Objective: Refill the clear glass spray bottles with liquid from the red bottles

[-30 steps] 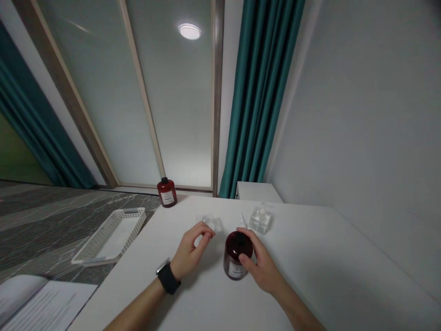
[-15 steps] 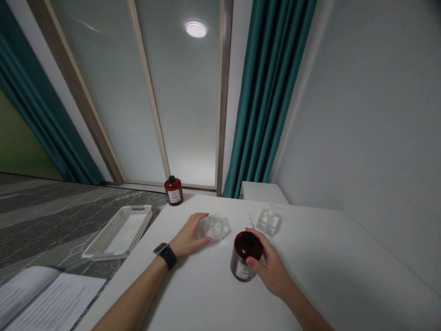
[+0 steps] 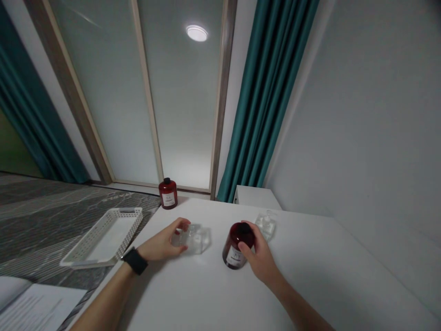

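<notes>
My left hand [image 3: 163,242], with a dark watch on its wrist, curls its thumb and fingers round one side of a clear, square-looking bottle [image 3: 198,239] lying low over the white table. My right hand [image 3: 260,257] grips a dark red bottle [image 3: 231,243] with a black top and a white label. That bottle leans slightly to the right. Just behind the right hand is a second clear bottle [image 3: 266,224], partly covered by the fingers. A further red bottle [image 3: 168,195] with a black cap stands upright at the table's far left corner.
The white table [image 3: 193,294] spreads under both hands. Beyond its left edge lie a white perforated basket [image 3: 103,236] and an open book [image 3: 44,305]. A white cabinet [image 3: 258,196] stands behind the table, near a teal curtain [image 3: 255,115] and sliding glass doors [image 3: 186,115].
My left hand has closed in on the clear bottle and shifted left with it. My right hand has tilted the dark red bottle and moved it slightly left and away from me.
</notes>
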Tool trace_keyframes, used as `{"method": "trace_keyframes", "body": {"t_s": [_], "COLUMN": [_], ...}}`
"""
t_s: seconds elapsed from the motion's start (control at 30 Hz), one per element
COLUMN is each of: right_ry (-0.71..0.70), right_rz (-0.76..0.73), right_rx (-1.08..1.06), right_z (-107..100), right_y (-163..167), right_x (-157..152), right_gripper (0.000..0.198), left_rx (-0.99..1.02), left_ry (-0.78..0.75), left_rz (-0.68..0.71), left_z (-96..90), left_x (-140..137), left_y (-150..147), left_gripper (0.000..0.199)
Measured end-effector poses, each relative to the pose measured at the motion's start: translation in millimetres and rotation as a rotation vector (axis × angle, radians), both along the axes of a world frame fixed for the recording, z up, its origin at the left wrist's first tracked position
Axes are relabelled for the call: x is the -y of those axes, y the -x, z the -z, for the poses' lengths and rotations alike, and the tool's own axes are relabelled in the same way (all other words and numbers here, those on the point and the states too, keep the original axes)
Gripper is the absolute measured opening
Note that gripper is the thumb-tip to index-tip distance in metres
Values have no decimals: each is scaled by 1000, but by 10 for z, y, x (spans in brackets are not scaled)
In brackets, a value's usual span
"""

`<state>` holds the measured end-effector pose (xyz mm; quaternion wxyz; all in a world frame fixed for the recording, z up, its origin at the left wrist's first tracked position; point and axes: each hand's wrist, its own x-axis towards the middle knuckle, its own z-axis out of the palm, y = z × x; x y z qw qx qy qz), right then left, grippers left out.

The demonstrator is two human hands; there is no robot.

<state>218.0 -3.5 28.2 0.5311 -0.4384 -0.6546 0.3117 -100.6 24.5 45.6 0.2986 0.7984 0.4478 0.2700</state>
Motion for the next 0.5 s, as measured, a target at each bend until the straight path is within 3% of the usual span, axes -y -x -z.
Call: {"method": "trace_keyframes", "body": {"t_s": [0.17, 0.5], "right_ry": [-13, -82], "right_rz": [-13, -76], "right_rx": [-24, 1], "right_z": [-96, 65], "right_y": [298, 1084], "right_x": [-443, -1366], "right_gripper": [46, 49], "left_rx": [-47, -15], "left_ry": [81, 173], "left_rz": [-27, -25], "left_z": [-28, -43], "left_x": [27, 72], "left_y": [45, 45], "left_gripper": [50, 52]}}
